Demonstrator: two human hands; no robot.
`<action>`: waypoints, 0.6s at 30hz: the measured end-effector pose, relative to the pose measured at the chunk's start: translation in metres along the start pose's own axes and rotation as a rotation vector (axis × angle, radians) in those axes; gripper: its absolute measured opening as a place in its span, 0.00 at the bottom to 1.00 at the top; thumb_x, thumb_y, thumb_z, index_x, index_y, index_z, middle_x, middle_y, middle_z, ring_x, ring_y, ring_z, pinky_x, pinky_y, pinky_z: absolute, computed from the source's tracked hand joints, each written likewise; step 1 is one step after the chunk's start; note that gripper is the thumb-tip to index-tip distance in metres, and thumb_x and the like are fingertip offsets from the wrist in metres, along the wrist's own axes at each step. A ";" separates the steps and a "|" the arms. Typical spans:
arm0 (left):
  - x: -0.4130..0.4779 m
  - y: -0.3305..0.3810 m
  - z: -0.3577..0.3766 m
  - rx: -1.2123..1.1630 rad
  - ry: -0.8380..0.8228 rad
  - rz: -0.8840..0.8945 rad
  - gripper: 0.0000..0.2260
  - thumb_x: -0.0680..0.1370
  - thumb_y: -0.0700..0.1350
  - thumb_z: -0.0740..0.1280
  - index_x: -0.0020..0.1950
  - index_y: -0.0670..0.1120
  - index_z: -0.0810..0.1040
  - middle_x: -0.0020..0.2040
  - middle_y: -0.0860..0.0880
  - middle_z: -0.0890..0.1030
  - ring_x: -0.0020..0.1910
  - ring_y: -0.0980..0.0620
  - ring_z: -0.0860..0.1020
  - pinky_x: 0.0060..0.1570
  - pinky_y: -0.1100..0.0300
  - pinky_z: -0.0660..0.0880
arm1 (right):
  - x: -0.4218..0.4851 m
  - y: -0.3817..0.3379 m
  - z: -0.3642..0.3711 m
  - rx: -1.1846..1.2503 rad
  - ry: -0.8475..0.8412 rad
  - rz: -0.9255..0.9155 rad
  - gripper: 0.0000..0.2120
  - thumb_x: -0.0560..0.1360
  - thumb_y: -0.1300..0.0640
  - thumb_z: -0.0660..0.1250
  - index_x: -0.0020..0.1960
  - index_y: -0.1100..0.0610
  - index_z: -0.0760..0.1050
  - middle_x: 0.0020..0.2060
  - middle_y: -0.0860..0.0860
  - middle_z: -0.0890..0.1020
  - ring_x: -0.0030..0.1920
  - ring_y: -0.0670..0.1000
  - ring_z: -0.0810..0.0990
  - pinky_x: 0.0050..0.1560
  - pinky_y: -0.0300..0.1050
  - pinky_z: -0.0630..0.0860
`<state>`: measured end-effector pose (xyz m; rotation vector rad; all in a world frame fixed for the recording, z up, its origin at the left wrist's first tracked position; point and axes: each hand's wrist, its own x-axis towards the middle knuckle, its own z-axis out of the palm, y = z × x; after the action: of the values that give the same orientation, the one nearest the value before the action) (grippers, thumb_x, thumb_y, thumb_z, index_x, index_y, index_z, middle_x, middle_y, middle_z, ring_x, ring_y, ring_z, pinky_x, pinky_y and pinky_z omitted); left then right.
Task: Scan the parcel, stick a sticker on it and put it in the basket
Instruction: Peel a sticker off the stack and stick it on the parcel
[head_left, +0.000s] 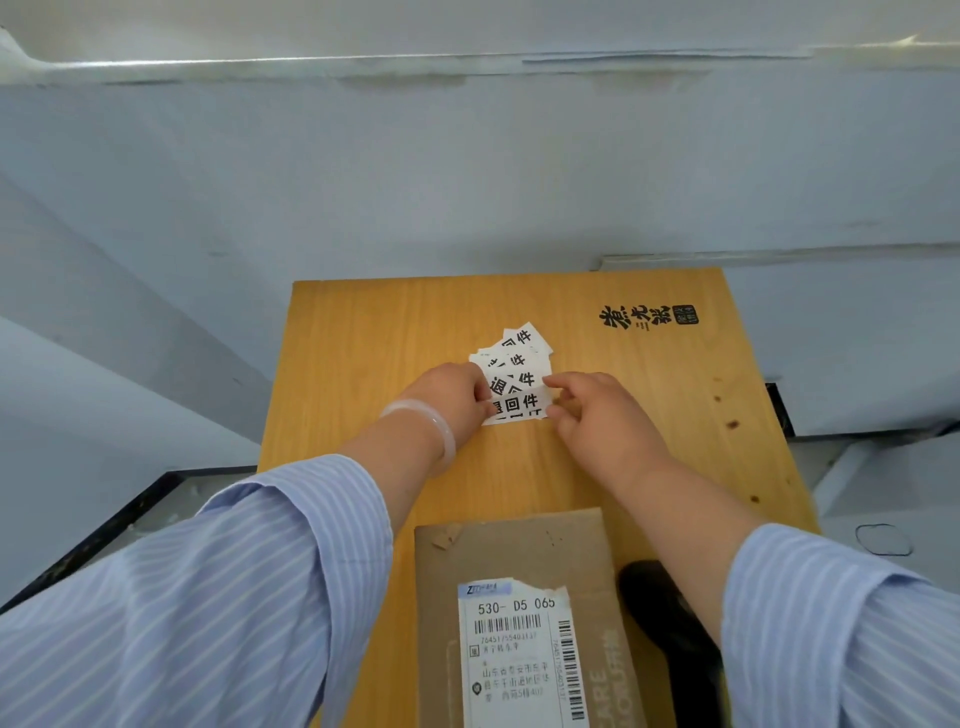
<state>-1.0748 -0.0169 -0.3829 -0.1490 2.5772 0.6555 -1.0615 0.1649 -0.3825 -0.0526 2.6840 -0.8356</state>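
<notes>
Nearest the camera lies the cardboard parcel (524, 618), flat on the wooden table (363, 364) at its near edge, its long axis running away from the person. Its white shipping label (519, 660) reads "530- D5 065" above a barcode, with a blue logo strip that looks like "ZTO"; the smaller print is too blurred to read. A dark object (670, 623), partly hidden under the right sleeve, sits just right of the parcel; what it is cannot be told.

Both hands work farther out, beyond the parcel's far end. The left hand (452, 400) pinches the left edge of the sticker stack (514, 374), and the right hand (602, 415) pinches the right edge of the front sticker with thumb and forefinger, probably to peel it loose. The stickers carry bold black characters, "回件" legible. A freed sticker would have to come back toward the person to reach the parcel, which lies between the forearms, slightly nearer the right.

A black printed logo (647, 316) marks the table's far right corner. No basket is in view.
</notes>
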 end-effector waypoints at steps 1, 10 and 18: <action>0.000 0.000 -0.003 -0.006 0.003 -0.004 0.05 0.77 0.47 0.67 0.50 0.48 0.78 0.52 0.47 0.81 0.49 0.47 0.78 0.47 0.55 0.74 | 0.000 0.000 -0.002 0.007 0.005 0.002 0.17 0.78 0.54 0.63 0.67 0.48 0.73 0.60 0.51 0.75 0.57 0.50 0.77 0.59 0.46 0.73; -0.019 -0.006 -0.030 -0.151 0.059 -0.019 0.11 0.76 0.48 0.70 0.58 0.52 0.79 0.46 0.53 0.78 0.45 0.53 0.75 0.38 0.62 0.69 | -0.008 -0.007 -0.018 0.046 0.022 0.023 0.15 0.78 0.52 0.64 0.65 0.47 0.74 0.56 0.48 0.76 0.48 0.48 0.75 0.49 0.42 0.71; -0.074 0.012 -0.059 -0.390 0.034 0.106 0.02 0.76 0.47 0.69 0.47 0.52 0.82 0.41 0.54 0.81 0.40 0.55 0.78 0.42 0.61 0.75 | -0.043 -0.044 -0.050 0.288 -0.013 0.014 0.13 0.73 0.50 0.72 0.57 0.49 0.79 0.47 0.47 0.82 0.47 0.46 0.79 0.46 0.39 0.73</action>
<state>-1.0365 -0.0351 -0.2971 -0.1503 2.4732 1.2001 -1.0398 0.1618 -0.3063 0.0278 2.5207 -1.2021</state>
